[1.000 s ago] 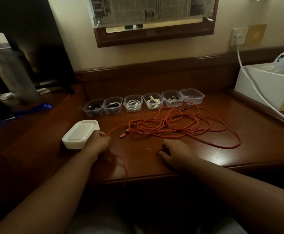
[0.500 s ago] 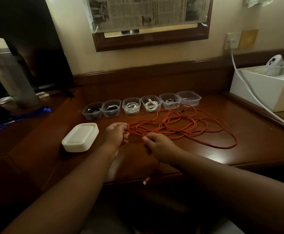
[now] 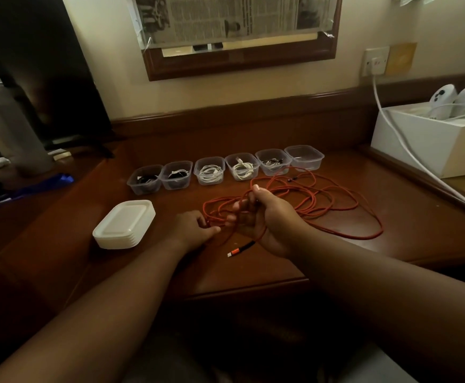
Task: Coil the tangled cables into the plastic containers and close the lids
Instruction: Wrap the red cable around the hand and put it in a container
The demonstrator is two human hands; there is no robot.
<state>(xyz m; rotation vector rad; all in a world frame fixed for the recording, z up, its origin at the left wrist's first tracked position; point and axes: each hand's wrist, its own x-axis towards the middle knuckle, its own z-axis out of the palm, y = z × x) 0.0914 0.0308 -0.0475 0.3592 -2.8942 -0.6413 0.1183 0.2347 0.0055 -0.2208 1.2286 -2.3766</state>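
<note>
The orange cable (image 3: 308, 200) lay in a loose tangle on the wooden bench (image 3: 405, 217), spreading mostly to the right of both hands and just in front of the row of clear containers (image 3: 225, 170). The right hand (image 3: 264, 219) was raised palm-up above the bench, its fingers curled round several strands of the cable. One strand ran down across its palm to the plug end (image 3: 241, 248), which hung below the hand and pointed toward the lower left, its short axis slanting from upper right to lower left. The left hand (image 3: 192, 229) sat low at the tangle's left edge, fingers curled and pinching a strand. A stack of white lids (image 3: 124, 223) stood to the left of the left hand, apart from it.
</note>
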